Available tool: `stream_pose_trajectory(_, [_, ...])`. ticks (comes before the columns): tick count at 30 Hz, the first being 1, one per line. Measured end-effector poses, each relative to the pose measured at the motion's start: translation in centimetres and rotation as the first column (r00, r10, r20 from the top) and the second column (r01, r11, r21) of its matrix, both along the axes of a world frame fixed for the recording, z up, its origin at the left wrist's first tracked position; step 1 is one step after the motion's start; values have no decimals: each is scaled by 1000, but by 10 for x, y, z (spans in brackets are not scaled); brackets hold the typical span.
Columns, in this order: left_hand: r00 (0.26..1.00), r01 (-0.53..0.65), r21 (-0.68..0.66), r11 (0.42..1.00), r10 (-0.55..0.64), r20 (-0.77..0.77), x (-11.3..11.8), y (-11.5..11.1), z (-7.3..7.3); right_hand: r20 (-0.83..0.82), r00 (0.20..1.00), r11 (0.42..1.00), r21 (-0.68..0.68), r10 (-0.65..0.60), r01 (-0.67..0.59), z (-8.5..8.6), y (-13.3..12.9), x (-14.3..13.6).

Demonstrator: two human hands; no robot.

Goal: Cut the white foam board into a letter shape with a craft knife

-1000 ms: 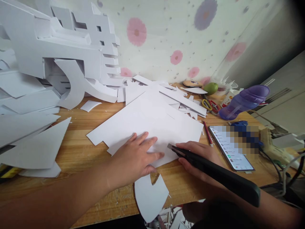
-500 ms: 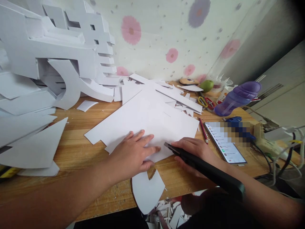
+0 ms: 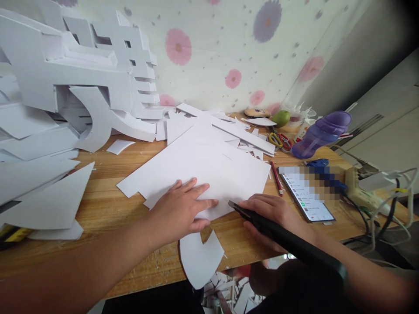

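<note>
A large white board [image 3: 196, 161] lies on the wooden table, with a short thin line cut or marked near its upper right. My left hand [image 3: 183, 207] rests flat on the board's lower part, fingers spread. Wrapped round a black utility knife [image 3: 291, 237], my right hand [image 3: 271, 213] is at the board's lower right edge. The blade tip is close over the board, beside a faint line; whether it touches is too small to tell. Below my left hand, a curved white piece [image 3: 201, 261] with a notch overhangs the table's front edge.
A white board model [image 3: 94, 61] stands back left. White pieces [image 3: 42, 196] lie at left. Toward the right are scissors [image 3: 280, 141], a red pencil [image 3: 276, 179], a phone [image 3: 306, 194], a purple bottle [image 3: 321, 133] and a power strip [image 3: 363, 196] with cables. Scraps lie below the table edge.
My right hand and the knife have moved slightly down and to the right, toward the board's edge. A faint line now shows by the blade. My left hand stays in place; the view has shifted slightly.
</note>
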State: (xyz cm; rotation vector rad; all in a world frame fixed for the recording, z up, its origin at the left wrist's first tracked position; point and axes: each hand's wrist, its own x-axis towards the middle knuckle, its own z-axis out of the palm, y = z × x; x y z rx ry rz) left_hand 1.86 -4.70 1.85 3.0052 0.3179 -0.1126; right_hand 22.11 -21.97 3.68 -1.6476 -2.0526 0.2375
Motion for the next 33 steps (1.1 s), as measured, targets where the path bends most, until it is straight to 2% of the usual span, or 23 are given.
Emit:
stream_pose_trajectory(15, [1000,-3,22,1000,2,9,-1,-1,2,-60,998,999,-30,-27,25,-7,-16,-1])
stream_pose_trajectory(19, [1000,-17,-21,1000,18,12,-1,0,1,-41,999,1000,27,-5,6,-11,-18,-3])
stream_pose_trajectory(26, [998,-63,-66,996,64,11,-2,-2,7,204,979,981,187,10,-49,-24,-23,-12])
stream_pose_trajectory(33, [995,-98,-78,992,98,-6,-2,-6,16,380,925,970,216,21,-111,-35,-23,-15])
